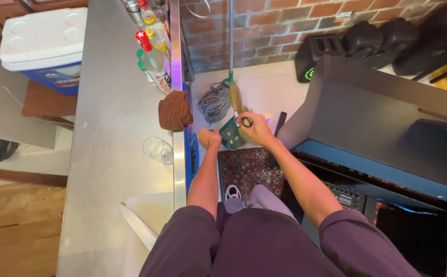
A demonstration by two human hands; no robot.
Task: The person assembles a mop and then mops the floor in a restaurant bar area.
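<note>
I look straight down past my purple shirt and grey trousers to the floor. My right hand (pixel 255 128) grips a small black ring-shaped object (pixel 247 122) at the fingertips, just above a green dustpan (pixel 230 134). My left hand (pixel 209 138) is closed into a fist beside the dustpan, and what it holds is hidden. A broom (pixel 234 95) with straw bristles and a long grey handle stands upright against the brick wall behind the dustpan. A grey mop head (pixel 214 102) lies next to the broom.
A steel counter (pixel 110 154) runs along my left with an empty glass (pixel 157 149), a brown cloth (pixel 175 110) and several bottles (pixel 151 54). A white-lidded cooler (pixel 44 43) sits far left. A patterned rug (pixel 246 169) lies underfoot. Dark equipment cases (pixel 387 128) stand to the right.
</note>
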